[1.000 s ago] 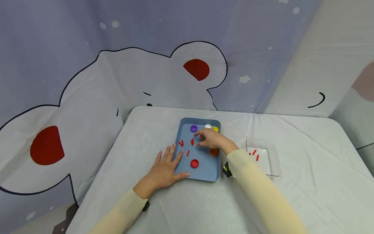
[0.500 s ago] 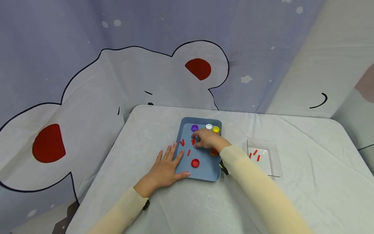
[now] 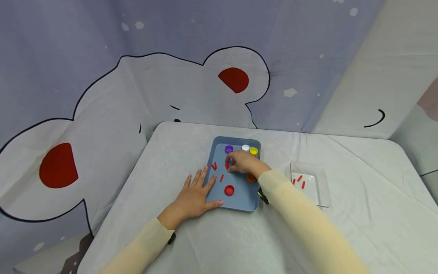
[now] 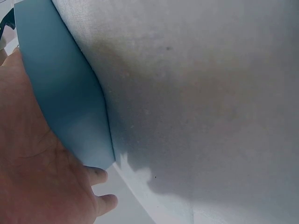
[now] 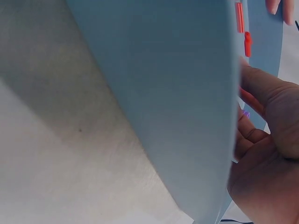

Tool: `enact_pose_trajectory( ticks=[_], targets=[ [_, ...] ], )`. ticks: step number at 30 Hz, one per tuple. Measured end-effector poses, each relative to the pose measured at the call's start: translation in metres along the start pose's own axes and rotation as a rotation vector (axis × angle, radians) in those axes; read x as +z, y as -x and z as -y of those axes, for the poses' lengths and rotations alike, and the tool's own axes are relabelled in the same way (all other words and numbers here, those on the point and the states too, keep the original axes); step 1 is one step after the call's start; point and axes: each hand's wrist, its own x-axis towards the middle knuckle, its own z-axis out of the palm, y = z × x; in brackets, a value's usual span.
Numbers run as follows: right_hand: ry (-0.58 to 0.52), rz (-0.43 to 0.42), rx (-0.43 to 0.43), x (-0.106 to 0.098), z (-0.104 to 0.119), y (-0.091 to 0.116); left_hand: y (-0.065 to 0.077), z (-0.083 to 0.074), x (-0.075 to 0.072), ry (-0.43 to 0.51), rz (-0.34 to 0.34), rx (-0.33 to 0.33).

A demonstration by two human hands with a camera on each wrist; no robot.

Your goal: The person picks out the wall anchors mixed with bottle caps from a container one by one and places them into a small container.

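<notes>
My left hand [image 3: 191,199] lies with fingers spread over the left edge of a blue-grey tray [image 3: 239,203], its thumb at the front rim. In the left wrist view the palm touches the tray's outer side [image 4: 60,84]. Over the tray's middle, my right hand [image 3: 243,161] pinches a small red stick [image 3: 227,166] between thumb and fingers. That red stick [image 5: 252,101] shows partly between the fingers in the right wrist view, where the tray wall [image 5: 173,93] hides much. Two red sticks [image 3: 214,166] lie left of it, and another stick [image 3: 221,178] lies nearer the front.
Round caps or tubs stand in the tray: purple [image 3: 229,149], white [image 3: 245,147], yellow [image 3: 253,151], orange [image 3: 251,177] and red [image 3: 229,190]. A clear square box [image 3: 321,186] holding red sticks stands right of the tray on the white-covered table [image 3: 362,205].
My right hand has moved slightly left, and its thumb and fingers have closed around a red stick in the tray. The left hand stays at the tray's edge.
</notes>
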Motion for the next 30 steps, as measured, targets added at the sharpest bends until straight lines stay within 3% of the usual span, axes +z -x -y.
enact_pose_trajectory(
  ticks=[15,30],
  targets=[
    [0.024,0.01,0.021,-0.0006,0.0022,-0.0001,0.0003,0.0004,-0.0014,0.015,-0.01,0.014],
    [0.054,0.024,-0.014,-0.0077,0.0029,0.0051,0.0016,-0.0012,-0.0036,0.011,-0.009,0.006]
  ],
)
